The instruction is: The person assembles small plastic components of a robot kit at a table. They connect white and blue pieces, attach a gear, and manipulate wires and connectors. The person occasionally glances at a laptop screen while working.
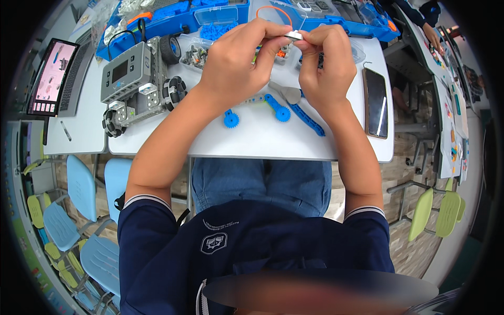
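Observation:
Over the far side of the white table, my left hand (236, 58) and my right hand (329, 63) meet fingertip to fingertip. Between them they pinch a small white piece with a dark underside (293, 35). A thin orange cord (274, 7) arcs just above my left fingers; whether it joins the piece I cannot tell. Below the hands lies a linkage with two blue gears (283, 114), partly behind my left wrist. A long blue toothed bar (307, 119) rests beside it, under a flat grey part (289, 93). Clear boxes of small parts (195, 55) sit partly hidden behind my hands.
A grey wheeled robot with a control box (126, 73) stands at the left. Further left are a laptop (76, 79) and a tablet screen (52, 79). Blue parts cases (181, 21) line the back. A phone (375, 102) lies near the right edge. Another person's hand (431, 38) shows beyond.

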